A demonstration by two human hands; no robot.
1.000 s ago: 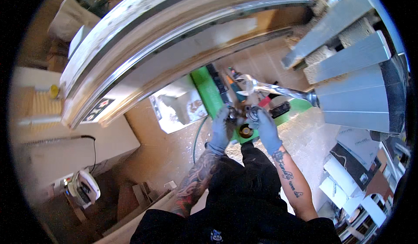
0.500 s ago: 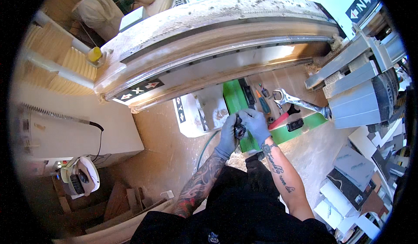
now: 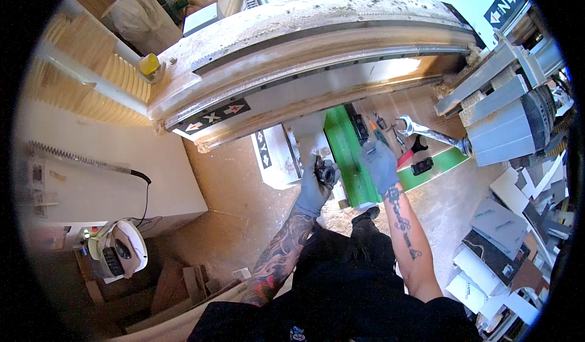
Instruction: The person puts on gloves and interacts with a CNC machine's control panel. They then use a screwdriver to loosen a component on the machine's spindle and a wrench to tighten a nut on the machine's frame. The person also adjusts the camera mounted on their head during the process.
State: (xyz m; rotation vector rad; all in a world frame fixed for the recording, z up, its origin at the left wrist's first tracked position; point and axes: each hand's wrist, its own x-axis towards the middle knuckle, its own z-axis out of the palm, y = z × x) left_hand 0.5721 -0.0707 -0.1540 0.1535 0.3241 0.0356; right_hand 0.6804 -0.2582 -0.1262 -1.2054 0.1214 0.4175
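My left hand point(image 3: 311, 191), in a grey glove, is closed around a dark, round machine part point(image 3: 329, 175) with a ring-shaped end. To its right, my gloved right hand point(image 3: 382, 166) hovers over the green beam's edge with its fingers curled together; whatever is between them is too small to make out. The two hands are apart. Beneath them runs a green metal beam point(image 3: 342, 148). Just beyond my right hand lie a large open-ended wrench point(image 3: 429, 133), a tool with a red handle point(image 3: 406, 157) and a small black device point(image 3: 421, 166).
A dusty machine gantry point(image 3: 329, 37) with a long rail crosses in front of me. At the right hangs a grey machine head point(image 3: 506, 125). Board offcuts point(image 3: 496, 232) are piled at the lower right. A white cabinet point(image 3: 116, 177) stands at the left, near a white bin point(image 3: 140, 250).
My hands have separated. The right moved right and slightly up, away from the dark part, while the left kept hold of it. The whole view has shifted a little.
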